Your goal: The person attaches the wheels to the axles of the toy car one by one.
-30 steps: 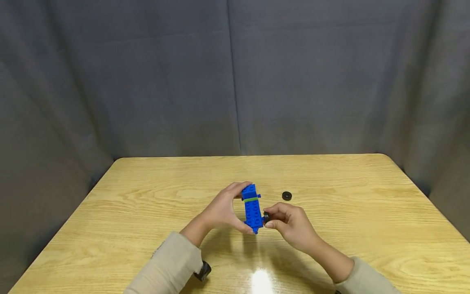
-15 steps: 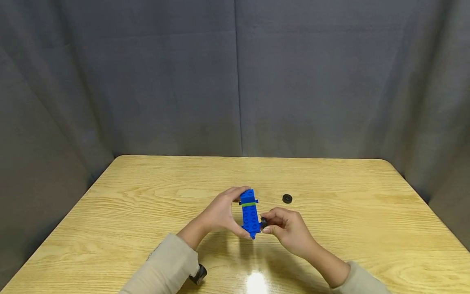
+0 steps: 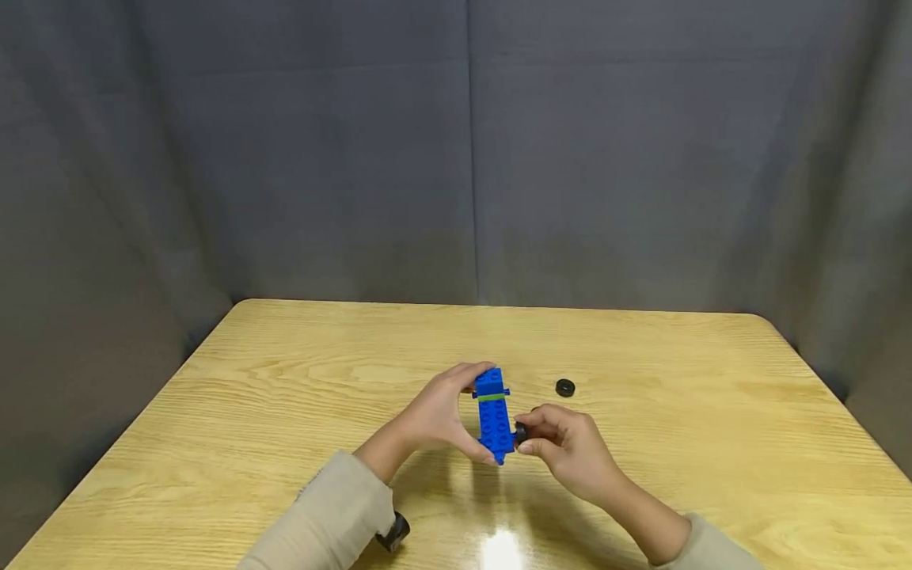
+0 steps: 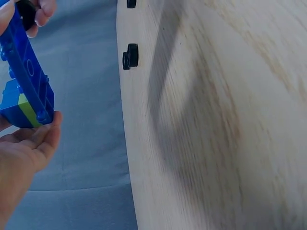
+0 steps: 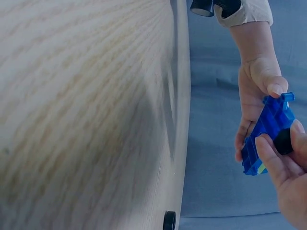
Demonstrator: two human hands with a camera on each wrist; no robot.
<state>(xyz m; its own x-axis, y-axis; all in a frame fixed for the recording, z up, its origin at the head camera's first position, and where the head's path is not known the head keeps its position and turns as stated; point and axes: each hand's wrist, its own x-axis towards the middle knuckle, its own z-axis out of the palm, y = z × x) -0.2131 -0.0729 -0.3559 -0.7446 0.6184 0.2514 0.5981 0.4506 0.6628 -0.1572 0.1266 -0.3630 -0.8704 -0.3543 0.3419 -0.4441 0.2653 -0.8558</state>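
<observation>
A blue toy-car base [image 3: 494, 416] of studded bricks, with a lime-green stripe, is held above the table. My left hand [image 3: 443, 412] grips it by its two ends, thumb at the near end and fingers at the far end. With thumb and fingertips, my right hand [image 3: 570, 451] pinches a black toy wheel [image 3: 521, 432] at the peg on the base's near right side. In the right wrist view the wheel [image 5: 283, 141] sits close against the blue base [image 5: 268, 124]; whether it is seated on the peg I cannot tell. The far right peg [image 3: 507, 392] is bare.
Beyond my right hand, another black wheel [image 3: 565, 387] lies flat on the wooden table [image 3: 321, 356]. Black wheels [image 4: 133, 55] also show on the table in the left wrist view. A grey curtain [image 3: 356, 158] hangs behind the table.
The head view has shifted slightly. Both hands keep their hold on the base and the wheel, with hardly any movement between them.
</observation>
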